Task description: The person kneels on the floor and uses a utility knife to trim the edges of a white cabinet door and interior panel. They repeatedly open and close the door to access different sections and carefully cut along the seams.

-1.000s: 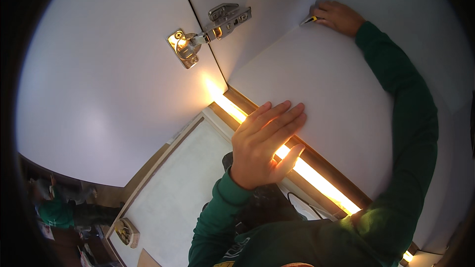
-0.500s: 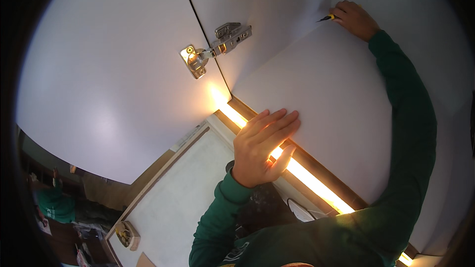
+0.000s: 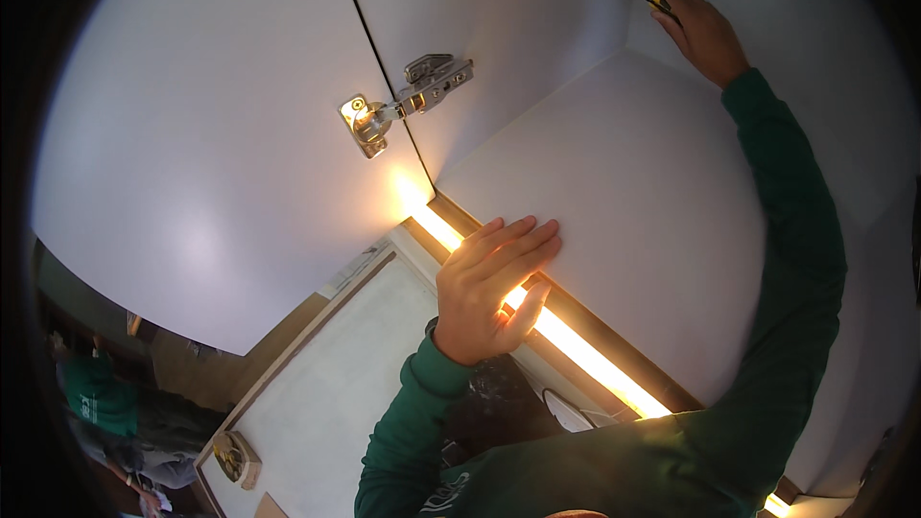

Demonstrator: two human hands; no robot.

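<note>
Your right grip (image 3: 706,36) has gone higher with the small knife (image 3: 656,1), away from the low seam and up beside the upright corner (image 3: 629,21). Your left grip (image 3: 491,290) has stayed across the front edge.

Close to you, that left grip holds nothing. Its fingers are a bit spread, with their tips on the white floor panel (image 3: 643,192), and its palm lies over the glowing light strip (image 3: 587,356) and brown edge (image 3: 643,372).

Farther out, your green sleeve (image 3: 804,230) curves round to the right grip, which pinches the knife's black and yellow handle. The knife sticks out to the left of that grip. Its long line slants up and left. Your left grip is well apart from it, across the wide floor panel.

The blade tip is just beside the corner where the side wall (image 3: 537,19) meets the back wall (image 3: 801,96). You can't tell if it touches. The side wall seems to block you on the left; there looks to be more room on the right.

Left of the knife, well apart, a metal hinge (image 3: 422,86) joins the side wall to the big door (image 3: 192,144). Far down is a wood-rimmed tabletop (image 3: 331,374), then a person in green (image 3: 101,393).
</note>
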